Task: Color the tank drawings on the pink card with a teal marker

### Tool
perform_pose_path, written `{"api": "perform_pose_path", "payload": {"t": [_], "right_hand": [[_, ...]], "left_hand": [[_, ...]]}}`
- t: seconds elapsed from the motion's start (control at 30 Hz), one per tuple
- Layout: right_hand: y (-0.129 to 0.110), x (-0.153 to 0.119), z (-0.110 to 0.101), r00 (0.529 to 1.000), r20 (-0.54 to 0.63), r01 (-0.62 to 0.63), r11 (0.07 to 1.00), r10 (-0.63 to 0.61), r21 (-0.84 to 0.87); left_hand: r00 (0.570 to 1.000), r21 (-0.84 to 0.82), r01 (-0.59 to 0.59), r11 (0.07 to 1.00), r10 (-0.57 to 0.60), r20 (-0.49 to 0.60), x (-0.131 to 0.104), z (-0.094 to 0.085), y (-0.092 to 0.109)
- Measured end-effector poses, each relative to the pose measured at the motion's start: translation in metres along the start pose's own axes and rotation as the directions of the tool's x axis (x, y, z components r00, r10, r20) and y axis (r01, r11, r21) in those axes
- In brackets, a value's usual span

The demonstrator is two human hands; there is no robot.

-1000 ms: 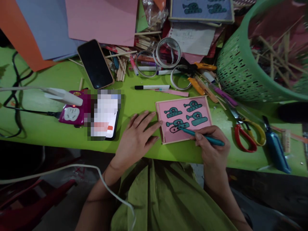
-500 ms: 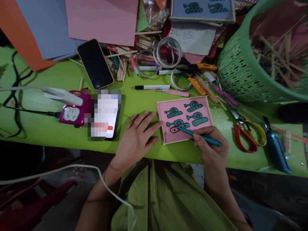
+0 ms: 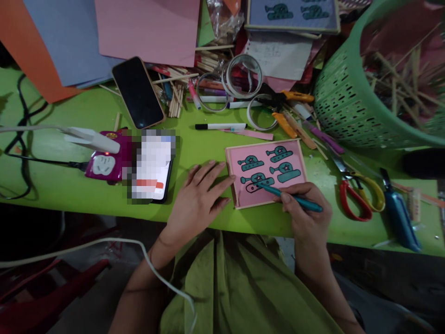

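Note:
A pink card [image 3: 257, 201] with thin wooden edging lies on the green table. On it are several dark green tank drawings, the lowest with an uncoloured track outline. My right hand [image 3: 309, 208] pinches a teal pen [image 3: 304, 203], its tip down on the card by the lowest drawing. Spread flat on the table to the card's left is my left hand [image 3: 198, 197], its index fingertip touching the card's left edge. It holds nothing.
Left are a lit phone [image 3: 153, 167], a dark phone [image 3: 138, 93] and a purple power strip [image 3: 107, 160]. Tape rolls [image 3: 243, 76] and a black-capped marker [image 3: 221, 126] lie beyond the card. Scissors [image 3: 358, 195] and a green basket [image 3: 342, 88] stand right.
My right hand and the teal pen have shifted very slightly to the right. My left hand and the card have stayed in place.

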State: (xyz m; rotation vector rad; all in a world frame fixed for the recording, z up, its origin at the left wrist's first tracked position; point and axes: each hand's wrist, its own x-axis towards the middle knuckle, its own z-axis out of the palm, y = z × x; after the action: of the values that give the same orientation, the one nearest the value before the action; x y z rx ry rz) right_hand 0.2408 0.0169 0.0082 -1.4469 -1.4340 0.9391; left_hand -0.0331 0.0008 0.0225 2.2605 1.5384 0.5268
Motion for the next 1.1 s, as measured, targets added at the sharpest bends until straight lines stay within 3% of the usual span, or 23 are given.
{"api": "perform_pose_path", "payload": {"t": [0.6, 0.87, 1.1], "right_hand": [[-0.0076, 0.0030, 0.0019, 0.982, 0.166, 0.094, 0.996, -0.094, 0.008], [-0.0071, 0.0020, 0.0022, 0.989, 0.126, 0.081, 0.997, -0.081, 0.005], [-0.0079, 0.0023, 0.0034, 0.983, 0.163, 0.091, 0.996, -0.087, -0.016]], "left_hand": [[1.000, -0.011, 0.000, 1.000, 0.000, -0.013, -0.0004, 0.0001, 0.0003], [0.999, -0.009, -0.017, 1.000, 0.017, -0.033, -0.0006, 0.0023, -0.0013], [1.000, -0.013, -0.005, 1.000, 0.005, -0.021, -0.0009, 0.0019, -0.0008]]}}
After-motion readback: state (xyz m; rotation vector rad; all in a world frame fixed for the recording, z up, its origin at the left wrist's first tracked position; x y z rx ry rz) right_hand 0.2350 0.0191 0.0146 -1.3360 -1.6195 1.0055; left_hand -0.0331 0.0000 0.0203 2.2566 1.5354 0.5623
